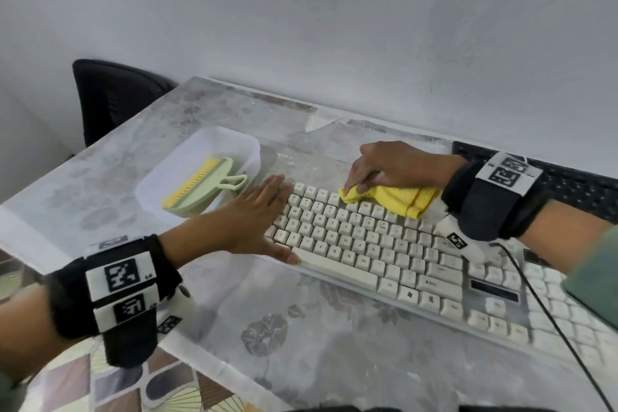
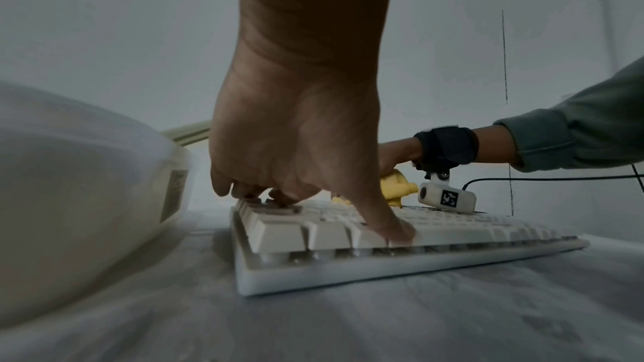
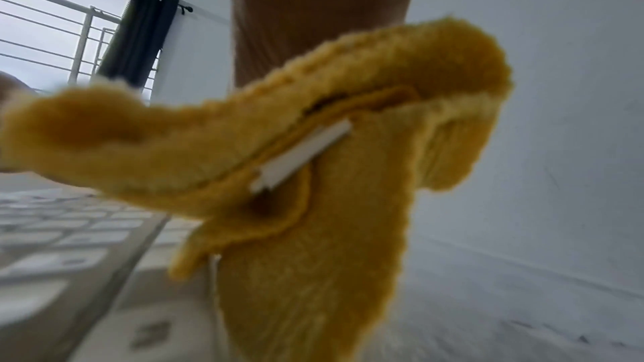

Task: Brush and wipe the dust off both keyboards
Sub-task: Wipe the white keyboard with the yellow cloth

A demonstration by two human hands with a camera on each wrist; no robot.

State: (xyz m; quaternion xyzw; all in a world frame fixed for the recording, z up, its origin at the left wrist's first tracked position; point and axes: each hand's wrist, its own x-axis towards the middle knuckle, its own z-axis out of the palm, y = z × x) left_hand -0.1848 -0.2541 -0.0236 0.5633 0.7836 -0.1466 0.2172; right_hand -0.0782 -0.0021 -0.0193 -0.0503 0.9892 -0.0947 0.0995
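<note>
A cream keyboard lies slantwise across the table; its left end shows close in the left wrist view. My left hand rests flat on that left end, fingers straight, thumb on the front key row. My right hand grips a yellow cloth and presses it on the top key rows. The cloth fills the right wrist view and hides the fingers there. A black keyboard lies at the back right, partly behind my right wrist. A green brush with yellow bristles lies in a white tray.
The tray stands just left of the cream keyboard. A black cable runs over the keyboard's right part. A black chair stands behind the table's far left corner. The wall is close behind the table.
</note>
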